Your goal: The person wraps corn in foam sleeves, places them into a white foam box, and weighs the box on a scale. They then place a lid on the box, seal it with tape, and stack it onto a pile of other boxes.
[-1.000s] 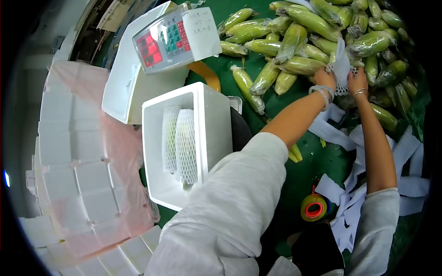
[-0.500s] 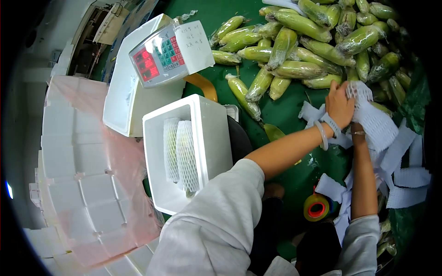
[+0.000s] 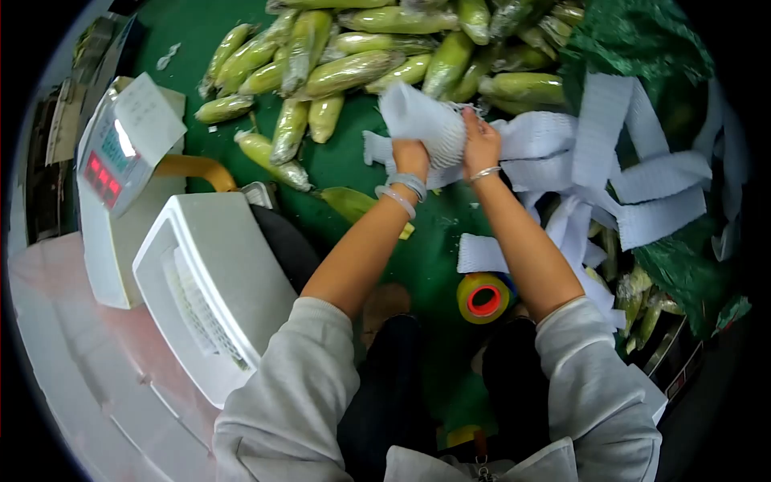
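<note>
A white foam net sleeve (image 3: 430, 120) is between my two hands, above the green floor covering. My left hand (image 3: 409, 157) is closed at the sleeve's lower left side, with most of its fingers hidden by the foam. My right hand (image 3: 482, 145) grips the sleeve's right edge, its fingers bent against the netting. Just beyond the hands lies a heap of plastic-wrapped corn ears (image 3: 353, 74). More white foam sleeves (image 3: 542, 132) are piled to the right of my right hand.
At the left stands a white foam box (image 3: 233, 241) with net-covered corn (image 3: 197, 297) inside. A scale display (image 3: 116, 157) is behind it. A tape roll (image 3: 483, 299) lies near my feet. Green plastic sheeting (image 3: 642, 48) and more corn (image 3: 642, 301) are at the right.
The view has swung right, so the box and scale appear farther left. My hands, crossed close together before, are now side by side with the foam sleeve between them.
</note>
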A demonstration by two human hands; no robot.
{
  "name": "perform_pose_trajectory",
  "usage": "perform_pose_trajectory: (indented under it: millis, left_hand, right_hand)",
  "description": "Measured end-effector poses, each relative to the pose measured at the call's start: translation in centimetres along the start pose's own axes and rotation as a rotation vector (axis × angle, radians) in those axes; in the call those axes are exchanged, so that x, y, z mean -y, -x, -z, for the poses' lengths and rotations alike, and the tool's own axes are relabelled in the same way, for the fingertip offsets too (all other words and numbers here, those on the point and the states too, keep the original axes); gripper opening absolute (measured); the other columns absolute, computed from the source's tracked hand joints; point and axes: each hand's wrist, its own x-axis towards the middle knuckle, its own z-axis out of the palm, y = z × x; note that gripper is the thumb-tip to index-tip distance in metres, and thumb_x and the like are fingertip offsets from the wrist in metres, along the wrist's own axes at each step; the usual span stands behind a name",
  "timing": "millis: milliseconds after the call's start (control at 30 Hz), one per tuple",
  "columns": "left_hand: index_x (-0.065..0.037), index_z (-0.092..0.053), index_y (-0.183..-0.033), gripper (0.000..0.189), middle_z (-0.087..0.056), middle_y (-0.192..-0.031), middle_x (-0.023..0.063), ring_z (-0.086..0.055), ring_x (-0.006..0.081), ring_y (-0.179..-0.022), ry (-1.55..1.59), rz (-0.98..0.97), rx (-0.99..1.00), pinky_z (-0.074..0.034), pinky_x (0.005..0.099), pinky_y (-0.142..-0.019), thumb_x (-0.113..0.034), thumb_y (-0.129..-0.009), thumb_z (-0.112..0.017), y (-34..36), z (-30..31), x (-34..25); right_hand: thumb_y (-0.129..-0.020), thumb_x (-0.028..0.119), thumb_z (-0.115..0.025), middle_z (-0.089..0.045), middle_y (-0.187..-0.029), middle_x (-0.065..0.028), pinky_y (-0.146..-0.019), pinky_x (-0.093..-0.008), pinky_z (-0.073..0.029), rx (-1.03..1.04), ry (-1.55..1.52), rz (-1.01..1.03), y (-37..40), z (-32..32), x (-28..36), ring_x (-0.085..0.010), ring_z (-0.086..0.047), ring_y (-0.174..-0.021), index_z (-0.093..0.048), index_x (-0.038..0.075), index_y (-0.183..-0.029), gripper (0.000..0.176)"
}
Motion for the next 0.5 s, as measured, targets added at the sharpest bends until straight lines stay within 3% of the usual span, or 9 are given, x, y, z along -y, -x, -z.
perform_pose_trajectory:
  millis: [67,133,200,233,300,333,367,400,500]
  left_hand:
    - [0.008,-0.053,-0.1,0.031,-0.06,-0.096,0.0127,-0.057,0.0242,-0.083,0.251,0.304,-0.053,-0.044,0.0338,-0.073,-0.019,-0.085,-0.046,-1.7,0.3,0.8]
    - [0.009,-0.054,-0.098,0.034,-0.061,-0.094,0.0124,-0.057,0.0235,-0.082,0.415,0.398,-0.007,-0.044,0.034,-0.072,-0.021,-0.085,-0.046,-2.0,-0.5,-0.5]
    - [0.008,-0.054,-0.1,0.038,-0.062,-0.094,0.0132,-0.059,0.0233,-0.079,0.143,0.267,-0.068,-0.045,0.0337,-0.069,-0.027,-0.086,-0.044,-2.1,-0.4,0.0]
    - [0.008,-0.054,-0.1,0.038,-0.062,-0.094,0.0132,-0.059,0.0233,-0.079,0.138,0.274,-0.057,-0.045,0.0337,-0.069,-0.027,-0.086,-0.044,-2.8,0.5,1.6]
    - [0.002,-0.055,-0.105,0.044,-0.062,-0.096,0.0131,-0.061,0.0246,-0.077,-0.49,0.082,0.077,-0.046,0.0329,-0.067,-0.035,-0.087,-0.04,-4.6,2.7,5.2]
    - [0.002,-0.055,-0.105,0.044,-0.062,-0.096,0.0131,-0.061,0.0246,-0.077,-0.486,0.086,0.081,-0.046,0.0329,-0.067,-0.035,-0.087,-0.04,-5.0,2.7,5.0]
    - [0.0,-0.053,-0.106,0.042,-0.062,-0.095,0.0127,-0.06,0.0242,-0.079,-0.456,0.202,0.142,-0.046,0.0336,-0.07,-0.035,-0.087,-0.04,-5.1,2.7,4.8]
    - [-0.002,-0.051,-0.108,0.041,-0.061,-0.094,0.0124,-0.06,0.0238,-0.081,-0.426,0.311,0.196,-0.047,0.0344,-0.074,-0.035,-0.087,-0.041,-5.0,2.6,4.0]
    - [-0.012,-0.044,-0.121,0.053,-0.053,-0.117,0.0104,-0.052,0.0296,-0.104,-0.01,0.684,0.09,-0.041,0.0526,-0.086,-0.05,-0.086,-0.035,-1.0,-1.7,-3.3]
  right_hand:
    - [-0.082,0.032,-0.061,-0.055,-0.06,0.0,-0.051,-0.0234,-0.038,-0.015,-0.138,-0.042,1.1,-1.5,1.3,-0.0081,-0.047,-0.055,-0.06,-0.002,-0.072,0.035]
    - [-0.082,0.033,-0.061,-0.055,-0.06,-0.001,-0.051,-0.0231,-0.037,0.023,0.004,-0.002,-0.9,-0.6,-0.4,-0.0075,-0.047,-0.056,-0.06,-0.002,-0.07,0.036]
    - [-0.083,0.04,-0.055,-0.057,-0.058,-0.0076,-0.051,-0.0272,-0.039,0.07,0.414,0.017,-2.0,0.9,-1.5,-0.0132,-0.051,-0.054,-0.059,-0.001,-0.067,0.044]
    - [-0.083,0.04,-0.055,-0.057,-0.058,-0.0076,-0.051,-0.0272,-0.039,0.056,0.411,0.018,-2.2,1.5,-2.3,-0.0132,-0.051,-0.054,-0.059,-0.001,-0.067,0.044]
    - [-0.086,0.047,-0.045,-0.061,-0.066,-0.0135,-0.057,-0.0351,-0.042,-0.033,0.779,0.216,-2.6,2.6,-5.1,-0.0257,-0.056,-0.059,-0.06,0.0,-0.074,0.05]
    - [-0.085,0.012,-0.043,-0.062,-0.089,-0.0141,-0.069,-0.0346,-0.045,0.027,0.908,0.077,-3.0,2.6,-5.5,-0.0297,-0.059,-0.079,-0.057,0.009,-0.102,0.022]
    - [-0.087,0.018,-0.038,-0.058,-0.099,-0.0203,-0.076,-0.0398,-0.044,0.092,1.273,0.428,-3.0,2.9,-5.8,-0.0334,-0.057,-0.089,-0.051,0.009,-0.112,0.03]
    - [-0.087,0.018,-0.037,-0.058,-0.099,-0.0207,-0.076,-0.0403,-0.044,0.107,1.345,0.472,-3.5,3.4,-6.8,-0.0334,-0.057,-0.089,-0.05,0.007,-0.113,0.03]
    - [-0.088,0.017,-0.036,-0.058,-0.1,-0.022,-0.077,-0.0419,-0.044,0.043,1.331,0.193,-10.0,8.4,-13.9,-0.0336,-0.056,-0.091,-0.047,0.001,-0.114,0.032]
